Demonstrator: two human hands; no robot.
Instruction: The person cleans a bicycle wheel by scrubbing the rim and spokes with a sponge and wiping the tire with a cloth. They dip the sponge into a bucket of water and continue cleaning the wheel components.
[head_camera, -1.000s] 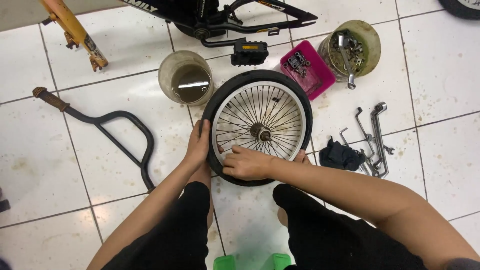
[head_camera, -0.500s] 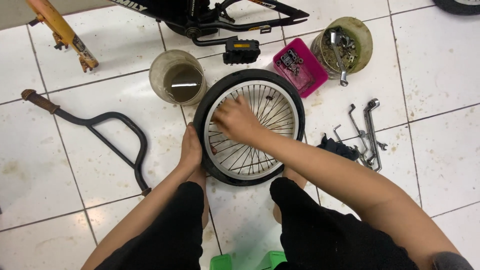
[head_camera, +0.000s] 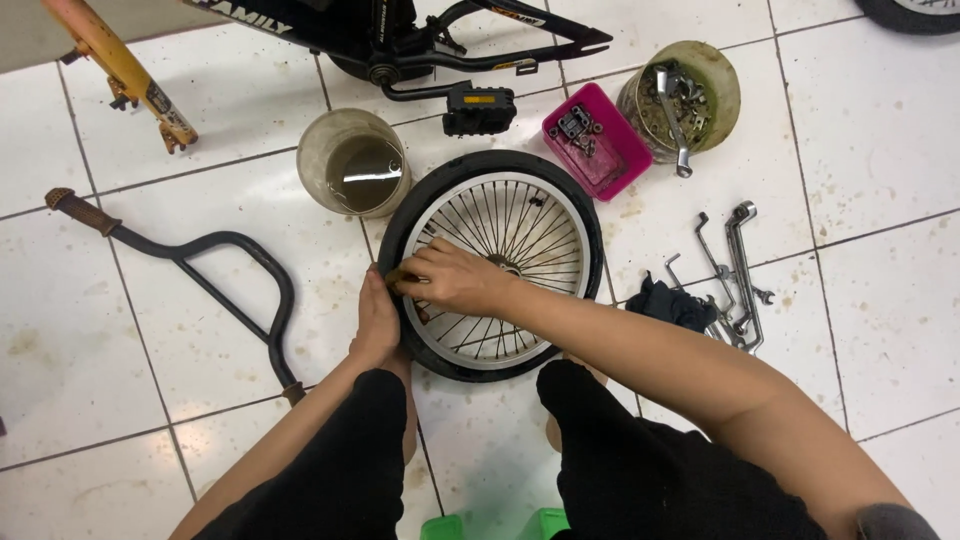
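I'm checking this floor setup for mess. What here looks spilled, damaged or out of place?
Nothing is spilled. The tiles are grimy, and the tub beside the wheel holds murky liquid. Loose wrenches lie scattered to the right. Both hands, left and right, rest at the wheel's rim.

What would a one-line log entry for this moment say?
left hand: grips tyre edge of small bicycle wheel | right hand: on rim beside it | wheel: flat on tiled floor | nearby: tub of murky liquid, wrenches

A bicycle repair spot on a white tiled floor (head_camera: 880, 120): wrenches (head_camera: 735, 275) and parts tubs (head_camera: 690, 95) lie beside a wheel (head_camera: 490, 265), a stripped frame (head_camera: 400, 40) beyond it.
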